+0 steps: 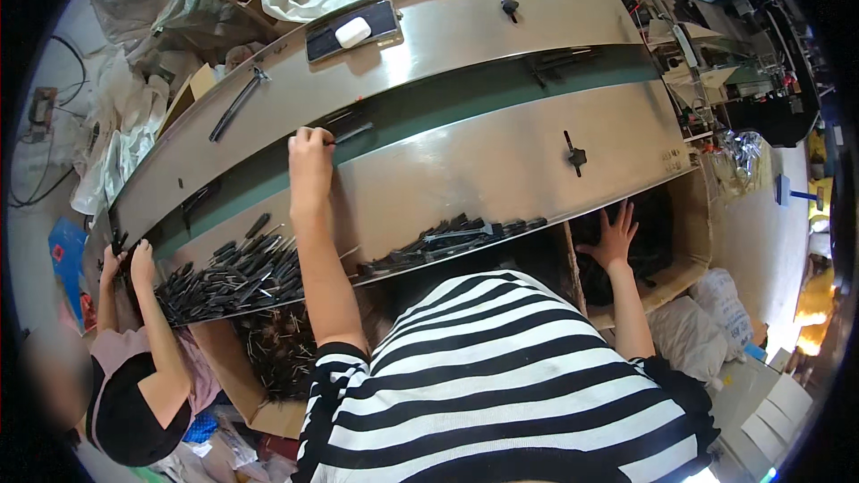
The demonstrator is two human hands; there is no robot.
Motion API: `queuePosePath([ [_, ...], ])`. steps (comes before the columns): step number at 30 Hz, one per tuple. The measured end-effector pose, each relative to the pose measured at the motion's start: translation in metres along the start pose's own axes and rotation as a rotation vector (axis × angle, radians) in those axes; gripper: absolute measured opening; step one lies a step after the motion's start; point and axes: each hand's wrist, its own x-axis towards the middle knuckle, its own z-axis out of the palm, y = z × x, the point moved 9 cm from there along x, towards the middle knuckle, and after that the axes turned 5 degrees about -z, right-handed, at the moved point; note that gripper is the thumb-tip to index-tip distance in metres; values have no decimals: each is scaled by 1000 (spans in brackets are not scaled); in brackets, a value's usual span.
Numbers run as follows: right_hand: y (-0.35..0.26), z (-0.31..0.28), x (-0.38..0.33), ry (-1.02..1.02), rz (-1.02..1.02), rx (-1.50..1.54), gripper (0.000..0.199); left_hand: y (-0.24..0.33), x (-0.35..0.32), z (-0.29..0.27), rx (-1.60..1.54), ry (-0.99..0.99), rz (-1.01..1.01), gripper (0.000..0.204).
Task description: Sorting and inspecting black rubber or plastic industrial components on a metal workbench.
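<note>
Pinching one slim piece (354, 133): left hand (310, 154), beside one belt (429, 104).

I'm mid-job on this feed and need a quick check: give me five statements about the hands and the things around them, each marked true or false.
1. The left hand pinches a slim grey piece at the green strip. True.
2. The right hand is clenched into a fist. False: it is spread over the dark contents of a cardboard box.
3. A small white object rests on a dark flat device. True.
4. The co-worker is at the picture's right. False: they are at the left.
5. The shirt is plain black. False: it has black and white stripes.
</note>
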Motion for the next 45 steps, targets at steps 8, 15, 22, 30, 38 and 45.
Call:
queuePosePath([
  [8,5,55,29,-183,-213,-89,121,71,-8,8,-296,-108,262,29],
  [15,-1,58,30,-113,-265,-11,115,176,-87,37,-488,-836,739,27],
  [22,-12,55,33,-190,-295,-95,108,166,-87,43,-464,-817,723,18],
  [30,-5,55,25,-49,-156,-44,94,136,-37,0,-556,-264,576,14],
  [38,-6,63,28,79,-264,-196,78,27,-1,-28,-204,257,223,10],
  [45,-12,48,22,114,-292,-161,77,-45,-1,-17,-8,198,-134,9],
])
